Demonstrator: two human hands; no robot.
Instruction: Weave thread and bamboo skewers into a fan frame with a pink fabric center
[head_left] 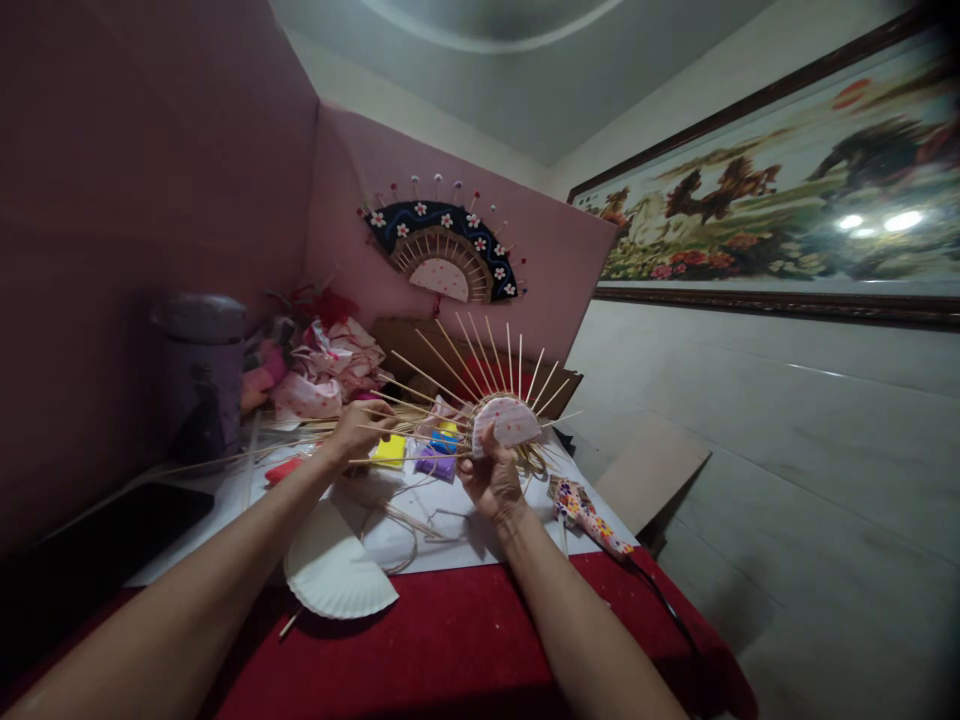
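Note:
In the middle, my right hand (pixel 491 482) grips a fan frame by its half-round base (pixel 510 420), thumb on the front face. The base is pale pink with red dots. Thin wooden sticks (pixel 491 350) spread from its curved edge, and cord appears wound around their roots. My left hand (pixel 364 432) is among the sticks on the frame's left side, fingers pinched together. Whether a stick or a cord lies between those fingertips is too small to tell. Loops of cord (pixel 409 525) lie on the white sheet below the hands.
Yellow (pixel 390 452) and purple (pixel 435 463) packets lie behind the hands. A white pleated paper plate piece (pixel 337 565) rests near the front. At right is a flowered glue gun (pixel 589 515) with a cable. A finished dark fan (pixel 442 245) hangs on the pink board; a purple tumbler (pixel 202 380) stands left.

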